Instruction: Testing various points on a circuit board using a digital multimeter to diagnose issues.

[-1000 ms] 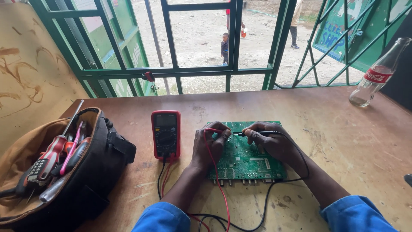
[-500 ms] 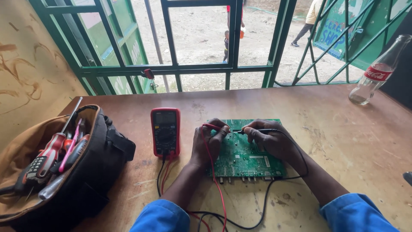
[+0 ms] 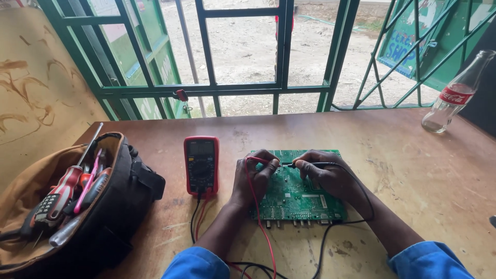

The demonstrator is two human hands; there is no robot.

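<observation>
Your left hand point(image 3: 256, 175) pinches the red probe point(image 3: 258, 161), your right hand point(image 3: 328, 174) the black probe point(image 3: 310, 165), tips meeting over the green circuit board point(image 3: 297, 199). Board lies mid-table beside the red multimeter point(image 3: 201, 164); bare wooden table point(image 3: 413, 170) opens rightward.

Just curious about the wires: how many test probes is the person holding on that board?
2: a red probe in the left hand and a black probe in the right hand, tips on the green circuit board.

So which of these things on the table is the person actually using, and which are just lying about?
In use:
green circuit board
red handheld multimeter
red probe lead in the left hand
black probe lead in the right hand

Lying about:
open black and tan tool bag of screwdrivers
clear glass bottle
</observation>
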